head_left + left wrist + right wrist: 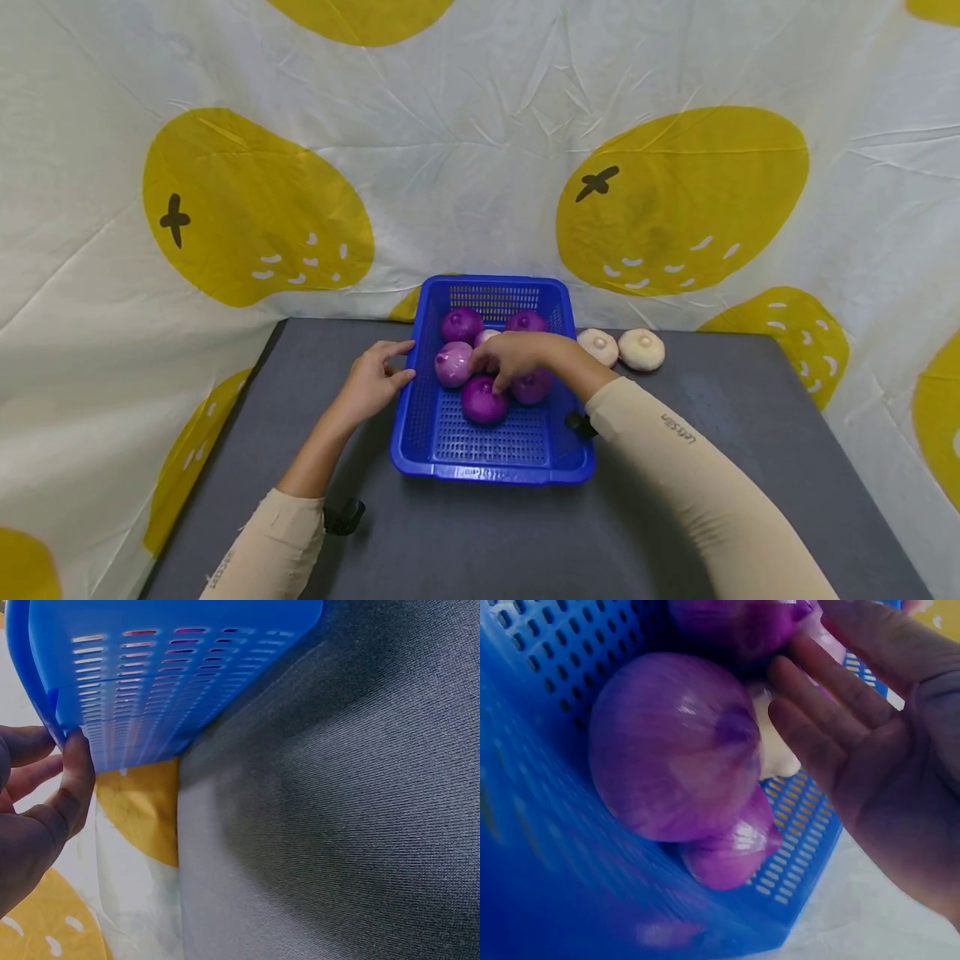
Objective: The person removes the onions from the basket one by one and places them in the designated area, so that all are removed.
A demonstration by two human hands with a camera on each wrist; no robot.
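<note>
A blue plastic basket (491, 473) with slotted walls stands on the grey table, holding several purple onions. Among them are a paler onion (453, 365), a dark one (484, 402) in front, and a cream bulb (774, 739) partly hidden. My left hand (369, 382) pinches the basket's left rim, the thumb against the outer wall in the left wrist view. Inside the basket, my right hand (517, 354) reaches down over the onions. Its fingers are loosely bent, with fingertips at the pale and front onions; nothing shows enclosed in the palm.
Two whitish garlic bulbs (641, 350) lie side by side just right of the basket. The grey table (720, 450) ends at a white cloth backdrop (465, 183) printed with yellow fruit, directly behind the basket.
</note>
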